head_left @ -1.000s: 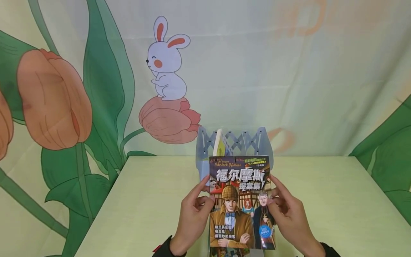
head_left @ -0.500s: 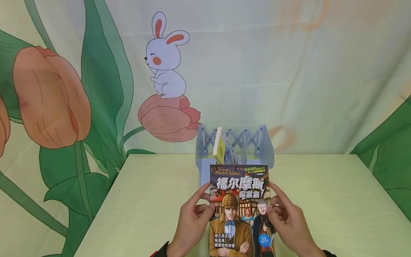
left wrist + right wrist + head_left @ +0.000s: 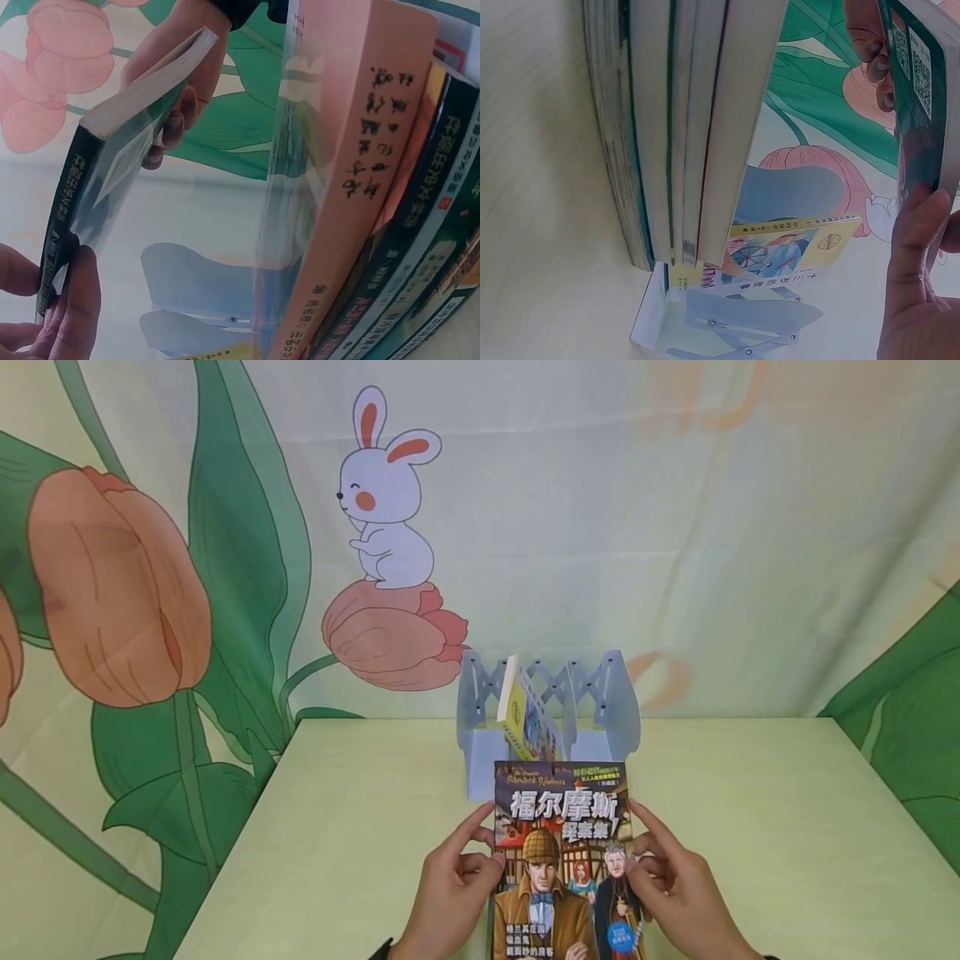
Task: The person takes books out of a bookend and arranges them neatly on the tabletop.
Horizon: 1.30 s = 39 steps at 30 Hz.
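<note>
A paperback book (image 3: 543, 877) with a detective in a checked cap on its cover is held up between both hands in the head view. My left hand (image 3: 453, 885) pinches its left edge, thumb in front and fingers behind. My right hand (image 3: 678, 889) pinches the right edge in the same way. In the left wrist view the book's dark spine (image 3: 64, 202) faces the camera. A green back cover with codes (image 3: 922, 97) shows in the right wrist view. The book's lower end runs out of the head view.
Behind the held book stands a blue expandable book rack (image 3: 622, 714), with a yellow-green book (image 3: 525, 718) leaning in it. A stack of several books (image 3: 360, 180) lies below the hands. A printed curtain (image 3: 562, 527) hangs behind the table (image 3: 360, 810).
Both hands have lowered the book toward me, so more of the rack and the leaning book shows. The grip on both edges looks the same.
</note>
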Each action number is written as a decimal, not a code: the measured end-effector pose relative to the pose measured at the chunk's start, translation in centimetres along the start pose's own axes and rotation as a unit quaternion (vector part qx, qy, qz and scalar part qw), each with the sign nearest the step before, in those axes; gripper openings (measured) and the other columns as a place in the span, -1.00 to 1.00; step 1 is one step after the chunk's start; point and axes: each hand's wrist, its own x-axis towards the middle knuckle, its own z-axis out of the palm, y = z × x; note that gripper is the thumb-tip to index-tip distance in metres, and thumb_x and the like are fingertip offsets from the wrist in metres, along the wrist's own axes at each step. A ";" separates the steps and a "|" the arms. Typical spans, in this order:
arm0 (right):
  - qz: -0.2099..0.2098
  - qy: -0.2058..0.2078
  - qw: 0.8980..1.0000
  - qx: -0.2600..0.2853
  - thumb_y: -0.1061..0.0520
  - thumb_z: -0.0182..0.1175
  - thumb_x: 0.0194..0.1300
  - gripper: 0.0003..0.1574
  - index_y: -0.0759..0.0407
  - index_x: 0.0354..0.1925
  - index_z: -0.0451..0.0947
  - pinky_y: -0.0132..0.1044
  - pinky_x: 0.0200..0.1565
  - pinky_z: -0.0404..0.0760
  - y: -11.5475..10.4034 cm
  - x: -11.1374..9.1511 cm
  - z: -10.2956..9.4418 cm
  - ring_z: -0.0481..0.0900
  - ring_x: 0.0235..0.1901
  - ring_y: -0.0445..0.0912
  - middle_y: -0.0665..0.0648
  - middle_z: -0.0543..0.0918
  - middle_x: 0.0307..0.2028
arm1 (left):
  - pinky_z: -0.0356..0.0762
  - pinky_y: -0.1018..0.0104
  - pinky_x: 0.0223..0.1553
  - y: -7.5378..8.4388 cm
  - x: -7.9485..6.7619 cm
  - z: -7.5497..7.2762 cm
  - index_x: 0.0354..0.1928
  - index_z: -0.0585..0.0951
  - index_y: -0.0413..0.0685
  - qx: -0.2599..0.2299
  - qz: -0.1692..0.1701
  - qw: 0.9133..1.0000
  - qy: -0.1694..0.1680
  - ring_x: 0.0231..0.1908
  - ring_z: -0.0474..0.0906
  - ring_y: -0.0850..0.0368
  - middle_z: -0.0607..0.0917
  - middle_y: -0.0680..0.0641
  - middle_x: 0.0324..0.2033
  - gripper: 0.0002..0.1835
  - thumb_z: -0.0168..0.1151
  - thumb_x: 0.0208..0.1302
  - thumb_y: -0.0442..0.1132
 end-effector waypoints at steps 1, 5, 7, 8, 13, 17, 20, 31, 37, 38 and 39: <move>-0.001 -0.003 1.000 0.001 0.34 0.12 0.37 -0.17 -0.06 0.49 0.13 -0.27 -0.66 0.50 0.1 0.0 0.0 0.46 -0.66 -0.22 0.10 0.53 -0.29 | 0.43 0.47 -0.45 0.0 0.0 0.0 0.41 0.36 0.18 0.003 -0.003 1.000 -0.002 -0.58 0.50 0.33 0.53 -0.14 -0.12 -0.38 0.17 0.34 -0.37; 0.006 -0.015 1.000 0.014 0.35 0.11 0.37 -0.16 -0.03 0.50 0.11 -0.24 -0.66 0.52 0.4 -0.2 -0.1 0.49 -0.65 -0.20 0.11 0.54 -0.30 | 0.45 0.46 -0.45 -0.2 0.0 -0.1 0.41 0.35 0.16 0.014 -0.013 1.000 -0.010 -0.57 0.53 0.32 0.53 -0.14 -0.13 -0.38 0.16 0.34 -0.35; 0.023 -0.023 0.999 0.020 0.37 0.10 0.36 -0.15 -0.03 0.50 0.10 -0.22 -0.65 0.53 0.5 -0.3 0.0 0.50 -0.65 -0.18 0.12 0.54 -0.30 | 0.47 0.45 -0.44 -0.3 0.0 -0.1 0.41 0.35 0.14 0.021 -0.017 1.000 -0.013 -0.55 0.55 0.32 0.54 -0.13 -0.14 -0.39 0.16 0.34 -0.35; 0.033 -0.026 0.999 0.024 0.37 0.09 0.35 -0.14 -0.02 0.50 0.10 -0.21 -0.65 0.54 0.6 -0.4 0.0 0.51 -0.64 -0.18 0.11 0.54 -0.30 | 0.49 0.44 -0.43 -0.4 0.0 -0.1 0.41 0.35 0.13 0.023 -0.017 0.999 -0.015 -0.54 0.57 0.32 0.54 -0.14 -0.14 -0.39 0.15 0.34 -0.35; 0.075 -0.034 0.996 0.034 0.40 0.06 0.33 -0.13 -0.02 0.50 0.10 -0.20 -0.62 0.56 0.7 -0.5 0.1 0.55 -0.60 -0.20 0.13 0.53 -0.28 | 0.51 0.43 -0.43 -0.7 0.0 -0.2 0.40 0.36 0.09 0.024 -0.024 0.999 -0.019 -0.51 0.61 0.32 0.54 -0.14 -0.15 -0.41 0.13 0.34 -0.36; 0.076 -0.039 0.995 0.042 0.42 0.05 0.32 -0.13 0.04 0.50 0.09 -0.20 -0.60 0.58 0.9 -0.8 0.2 0.56 -0.57 -0.23 0.15 0.52 -0.26 | 0.44 0.45 -0.49 -1.1 0.0 -0.2 0.39 0.37 0.07 0.034 -0.039 0.998 -0.024 -0.55 0.57 0.33 0.55 -0.13 -0.14 -0.41 0.12 0.33 -0.37; 0.078 -0.048 0.995 0.044 0.42 0.05 0.32 -0.14 0.05 0.51 0.08 -0.20 -0.59 0.60 1.1 -0.9 0.3 0.55 -0.59 -0.23 0.15 0.51 -0.25 | 0.41 0.44 -0.52 -1.4 0.0 -0.4 0.40 0.36 0.05 0.042 -0.050 0.997 -0.031 -0.53 0.58 0.33 0.56 -0.13 -0.14 -0.41 0.12 0.32 -0.36; 0.121 -0.087 0.989 0.009 0.33 0.06 0.35 -0.16 0.09 0.51 0.04 -0.28 -0.53 0.56 2.2 -1.0 0.8 0.48 -0.62 -0.25 0.21 0.55 -0.22 | 0.65 0.26 -0.49 -3.1 -0.2 -0.7 0.42 0.33 -0.07 0.024 -0.078 0.995 -0.056 -0.47 0.66 0.27 0.56 -0.15 -0.14 -0.39 0.13 0.31 -0.34; 0.121 -0.118 0.986 -0.007 0.29 0.07 0.37 -0.17 0.17 0.51 0.02 -0.35 -0.51 0.48 2.9 -1.0 0.9 0.44 -0.60 -0.30 0.14 0.55 -0.31 | 0.66 0.20 -0.48 -3.7 -0.4 -0.9 0.41 0.34 -0.12 0.028 -0.071 0.995 -0.070 -0.50 0.64 0.31 0.57 -0.17 -0.14 -0.39 0.14 0.30 -0.34; 0.118 -0.122 0.985 -0.008 0.28 0.07 0.37 -0.17 0.19 0.51 0.01 -0.36 -0.51 0.47 3.1 -1.0 0.9 0.44 -0.60 -0.30 0.12 0.55 -0.32 | 0.66 0.20 -0.48 -3.8 -0.4 -0.9 0.41 0.34 -0.14 0.027 -0.070 0.995 -0.072 -0.51 0.64 0.31 0.58 -0.17 -0.14 -0.39 0.14 0.29 -0.35; 0.114 -0.125 0.986 -0.008 0.28 0.08 0.37 -0.17 0.22 0.51 0.00 -0.36 -0.51 0.47 3.3 -1.0 0.9 0.45 -0.58 -0.30 0.12 0.55 -0.33 | 0.66 0.21 -0.48 -3.9 -0.4 -1.0 0.41 0.35 -0.14 0.028 -0.070 0.994 -0.074 -0.51 0.64 0.31 0.58 -0.17 -0.14 -0.39 0.14 0.29 -0.35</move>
